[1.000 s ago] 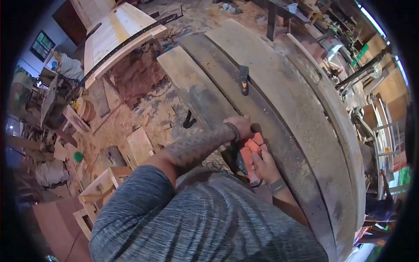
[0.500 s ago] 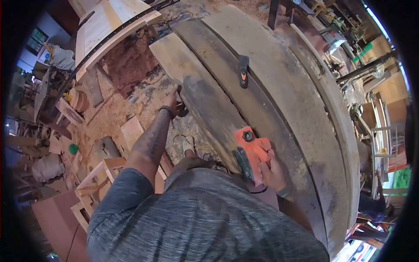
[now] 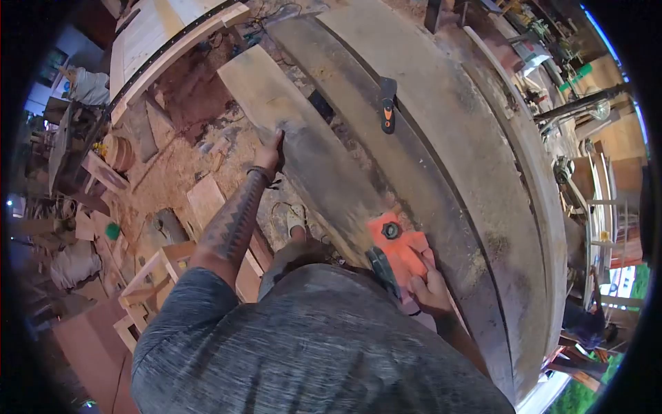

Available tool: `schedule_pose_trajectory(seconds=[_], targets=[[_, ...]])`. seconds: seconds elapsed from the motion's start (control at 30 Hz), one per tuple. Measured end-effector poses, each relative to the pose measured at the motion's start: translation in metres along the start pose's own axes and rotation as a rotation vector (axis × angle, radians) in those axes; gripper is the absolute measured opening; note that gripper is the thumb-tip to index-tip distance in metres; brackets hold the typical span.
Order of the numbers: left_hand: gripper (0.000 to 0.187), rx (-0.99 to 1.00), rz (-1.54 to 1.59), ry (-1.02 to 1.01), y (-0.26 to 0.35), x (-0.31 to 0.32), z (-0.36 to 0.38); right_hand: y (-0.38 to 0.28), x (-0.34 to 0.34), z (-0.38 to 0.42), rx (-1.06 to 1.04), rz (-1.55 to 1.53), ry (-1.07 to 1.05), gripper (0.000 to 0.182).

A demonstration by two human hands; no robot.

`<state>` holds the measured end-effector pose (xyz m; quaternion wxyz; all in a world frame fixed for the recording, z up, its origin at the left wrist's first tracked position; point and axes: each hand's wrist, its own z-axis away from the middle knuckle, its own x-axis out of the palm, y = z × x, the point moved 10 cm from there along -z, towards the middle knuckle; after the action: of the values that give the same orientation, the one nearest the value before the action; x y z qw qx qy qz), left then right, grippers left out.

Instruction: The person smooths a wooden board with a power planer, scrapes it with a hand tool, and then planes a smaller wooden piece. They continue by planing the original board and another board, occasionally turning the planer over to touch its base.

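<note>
Orange housing identifies the power tool (image 3: pixel 402 250), which is located at the wearer's end of the leftmost plank (image 3: pixel 303 131), close to the grey shirt (image 3: pixel 310 338); a black knob (image 3: pixel 391 230) faces up on its front part, and whether its base touches the wood cannot be determined. The right hand (image 3: pixel 431 290) has its fingers wrapped around the tool's rear handle, holding it. The left hand (image 3: pixel 267 155) is at the outer edge of the leftmost plank, farther along its length, with one digit laid on the edge; whether the remaining fingers close beneath it cannot be told. This plank bears dark staining over its middle and paler wood at its far end. A gap separates it from the middle plank (image 3: pixel 420 162). Farther right lies a broad board (image 3: pixel 441 96) with sawdust (image 3: pixel 476 269) on its surface. An orange-and-black hand tool (image 3: pixel 387 114) rests near the seam between middle plank and broad board. Wood shavings (image 3: pixel 183 162) cover the floor at left.
</note>
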<state>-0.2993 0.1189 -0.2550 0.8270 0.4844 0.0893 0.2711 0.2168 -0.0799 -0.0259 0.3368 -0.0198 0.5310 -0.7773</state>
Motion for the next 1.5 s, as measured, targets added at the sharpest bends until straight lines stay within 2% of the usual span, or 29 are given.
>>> schedule_pose_trajectory(seconds=[0.13,0.2,0.3,0.37,0.4,0.47,0.53,0.57,0.63,0.73,0.8,0.83,0.87,0.97,1.0,1.1,1.13,1.23,1.3,1.37,1.5], targets=[[0.065,-0.070,-0.093,0.003,0.007,-0.014,0.019,-0.032,0.012,-0.052,-0.140,0.034,0.084,0.056],[0.060,-0.140,-0.028,0.001,0.001,-0.031,0.028,-0.052,0.020,-0.086,-0.178,0.067,0.122,0.055],[0.065,-0.187,-0.159,0.048,-0.056,-0.093,0.012,-0.106,0.038,-0.147,-0.215,0.017,0.124,0.054],[0.065,-0.236,-0.591,-0.036,-0.103,-0.133,0.014,-0.123,0.050,-0.191,-0.233,0.036,0.142,0.054],[0.064,-0.082,-1.027,-0.128,-0.098,-0.131,0.040,-0.131,0.055,-0.213,-0.240,0.063,0.155,0.055],[0.055,0.074,-1.535,-0.433,-0.188,-0.160,0.053,-0.159,0.064,-0.251,-0.272,0.123,0.163,0.057],[0.046,-0.186,-1.463,-0.517,-0.190,-0.167,0.129,-0.187,0.072,-0.284,-0.303,0.166,0.169,0.056],[0.042,-0.332,-1.361,-0.524,-0.225,-0.192,0.139,-0.200,0.076,-0.298,-0.318,0.174,0.179,0.056],[0.038,-0.242,-1.277,-0.701,-0.219,-0.194,0.183,-0.217,0.082,-0.331,-0.342,0.170,0.218,0.055],[0.032,-0.446,-1.423,-0.563,-0.226,-0.237,0.197,-0.247,0.093,-0.379,-0.387,0.139,0.284,0.053],[0.027,-0.124,-1.515,-0.687,-0.208,-0.232,0.195,-0.276,0.096,-0.402,-0.414,0.124,0.310,0.053],[0.025,0.038,-1.556,-0.750,-0.199,-0.233,0.198,-0.285,0.104,-0.427,-0.373,0.102,0.244,0.053],[0.019,-0.154,-1.255,-0.525,-0.203,-0.264,0.186,-0.293,0.110,-0.456,-0.331,0.081,0.180,0.052],[0.020,-0.198,-1.264,-0.364,-0.126,-0.242,0.197,-0.302,0.122,-0.501,-0.307,0.024,0.038,0.051],[0.026,-0.315,-1.199,-0.323,-0.121,-0.243,0.195,-0.305,0.124,-0.506,-0.322,0.008,0.003,0.050],[0.032,-0.104,-1.142,-0.247,-0.120,-0.236,0.166,-0.290,0.112,-0.461,-0.537,-0.008,0.120,0.051],[0.034,-0.108,-1.129,-0.265,-0.126,-0.230,0.159,-0.281,0.105,-0.427,-0.592,-0.043,0.142,0.049],[0.037,-0.144,-1.069,-0.294,-0.147,-0.217,0.150,-0.225,0.097,-0.325,-0.498,-0.014,0.041,0.041],[0.040,-0.197,-1.093,-0.371,-0.147,-0.204,0.160,-0.213,0.095,-0.291,-0.406,-0.018,-0.009,0.041],[0.041,-0.327,-1.025,-0.391,-0.144,-0.200,0.176,-0.181,0.103,-0.289,-0.208,-0.119,-0.066,0.042],[0.038,-0.278,-1.212,-0.531,-0.184,-0.210,0.163,-0.226,0.119,-0.369,-0.303,0.000,-0.002,0.051]])
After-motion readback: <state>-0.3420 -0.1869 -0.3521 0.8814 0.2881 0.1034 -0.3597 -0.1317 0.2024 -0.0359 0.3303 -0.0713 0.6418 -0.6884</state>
